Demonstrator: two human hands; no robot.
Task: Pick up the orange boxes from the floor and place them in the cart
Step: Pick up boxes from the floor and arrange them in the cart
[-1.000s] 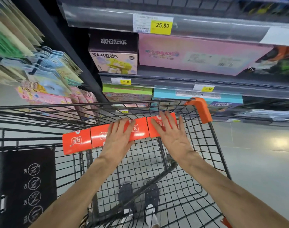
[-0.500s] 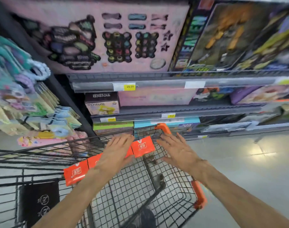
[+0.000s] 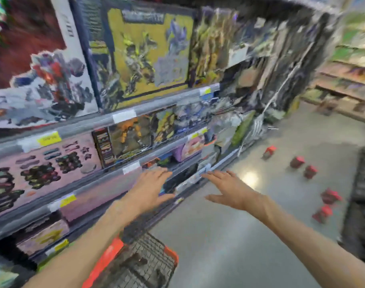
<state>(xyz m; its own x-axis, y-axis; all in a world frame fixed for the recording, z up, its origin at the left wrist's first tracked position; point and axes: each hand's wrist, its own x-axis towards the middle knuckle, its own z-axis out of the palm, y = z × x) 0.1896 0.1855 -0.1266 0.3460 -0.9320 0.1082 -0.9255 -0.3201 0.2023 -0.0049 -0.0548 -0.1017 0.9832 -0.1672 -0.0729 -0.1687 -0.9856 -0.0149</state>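
Half a second on, both hands are lifting clear of the row of orange boxes they were steadying in the cart, and the view is swinging up and to the right along the aisle. The left hand (image 3: pixel 148 190) is hovering with fingers spread and straight, gripping nothing; the right hand (image 3: pixel 229 189) is reaching forward the same way, palm down, fingers loose and empty.

Heavy motion blur is smearing the whole head view. The cart (image 3: pixel 144 260) is showing only as a corner of black wire mesh with orange trim below the left forearm, cut off by the bottom edge; whether the boxes are sitting inside it cannot be told from here. The toy shelves (image 3: pixel 115 121) to the left of the hands are breaking into blocky patches, their price tags unreadable, and the far aisle at the upper right is dissolving into streaks.

The orange boxes (image 3: pixel 297 162) left to collect are lying scattered on the grey floor (image 3: pixel 229 246), well apart from the right hand, ahead of it and to its right. One is standing farthest off near the foot of the shelving, two are sitting close together nearer in, and two more are lying nearest, off to the right of the right forearm. Blur is darkening them to red-brown lumps, so their print and exact tilt are hard to make out.
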